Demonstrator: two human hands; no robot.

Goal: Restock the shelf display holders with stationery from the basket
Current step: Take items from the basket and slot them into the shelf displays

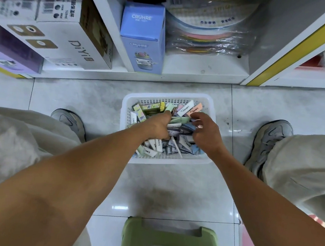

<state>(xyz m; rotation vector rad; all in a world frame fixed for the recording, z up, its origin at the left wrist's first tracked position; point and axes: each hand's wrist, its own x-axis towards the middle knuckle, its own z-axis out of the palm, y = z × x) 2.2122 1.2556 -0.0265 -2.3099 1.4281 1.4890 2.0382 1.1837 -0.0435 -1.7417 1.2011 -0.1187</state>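
A white perforated plastic basket [126,107] stands on the tiled floor between my feet. It is filled with several small stationery packs [177,147], erasers in green, pink, blue and white wrappers. My left hand [160,125] is inside the basket with its fingers curled round a bundle of packs, a green one [177,120] sticking out past the knuckles. My right hand [206,132] is beside it, its fingers bent and pinching small packs at the middle of the pile. No display holder is in view.
The bottom shelf [202,72] runs across the top, holding a white DiYi box [66,40], a blue CRUHRE box [143,39] and bagged coloured paper [210,32]. A green stool [172,240] is below me. My shoes [69,121] flank the basket.
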